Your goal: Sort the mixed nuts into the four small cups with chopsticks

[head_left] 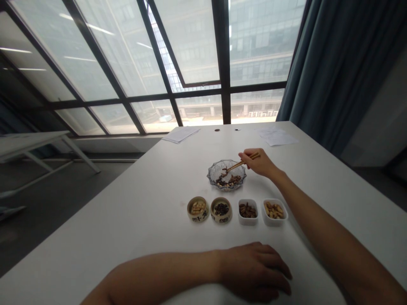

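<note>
Out on the white table (143, 212), the right hand (257, 162) pinches wooden chopsticks (234, 166) over the scalloped glass bowl (219, 167), its dried pieces (234, 179) mixed; four small containers (248, 221) each hold one kind. The left hand (254, 269) rests loosely spread.

An office-like room, judging by plain white tables (143, 182), papers (181, 134) and wide metal-framed windows (146, 63).

bowls (199, 219) 2 | tubs (248, 220) 2 | glass dish (212, 168) 1 | chopsticks (237, 165) apparently 2
</note>
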`<state>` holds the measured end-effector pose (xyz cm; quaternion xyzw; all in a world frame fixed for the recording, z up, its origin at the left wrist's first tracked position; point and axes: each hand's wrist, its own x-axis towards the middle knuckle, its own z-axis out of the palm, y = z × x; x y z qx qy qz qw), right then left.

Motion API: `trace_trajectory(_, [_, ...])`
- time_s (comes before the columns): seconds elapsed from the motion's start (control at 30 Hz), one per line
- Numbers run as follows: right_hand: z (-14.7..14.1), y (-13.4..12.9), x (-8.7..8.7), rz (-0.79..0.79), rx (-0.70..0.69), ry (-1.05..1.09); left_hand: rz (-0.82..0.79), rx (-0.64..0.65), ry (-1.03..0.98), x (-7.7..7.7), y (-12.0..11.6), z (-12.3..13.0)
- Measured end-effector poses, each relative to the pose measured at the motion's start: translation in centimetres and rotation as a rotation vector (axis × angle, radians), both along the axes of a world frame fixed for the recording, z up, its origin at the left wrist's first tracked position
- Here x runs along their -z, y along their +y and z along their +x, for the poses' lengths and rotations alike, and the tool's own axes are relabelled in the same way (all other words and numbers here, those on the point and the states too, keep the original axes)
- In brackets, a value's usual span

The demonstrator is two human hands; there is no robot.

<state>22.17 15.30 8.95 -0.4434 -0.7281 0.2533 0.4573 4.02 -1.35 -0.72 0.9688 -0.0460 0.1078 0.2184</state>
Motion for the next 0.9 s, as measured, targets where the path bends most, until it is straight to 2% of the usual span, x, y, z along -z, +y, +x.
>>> trace_trajectory(0.1, [0.13, 0.17, 0.26, 0.047, -0.010, -0.043, 0.003, 0.003, 0.001, -0.08, -0.02, 0.02])
trace_trajectory(0.3, [0.11, 0.46, 0.75, 0.032, -0.024, -0.054, 0.007, 0.000, 0.001, -0.13, -0.03, 0.15])
trace_trajectory(0.9, [0.10, 0.54, 0.74, 0.022, 0.011, -0.015, 0.000, 0.004, -0.020, -0.08, -0.01, 0.07])
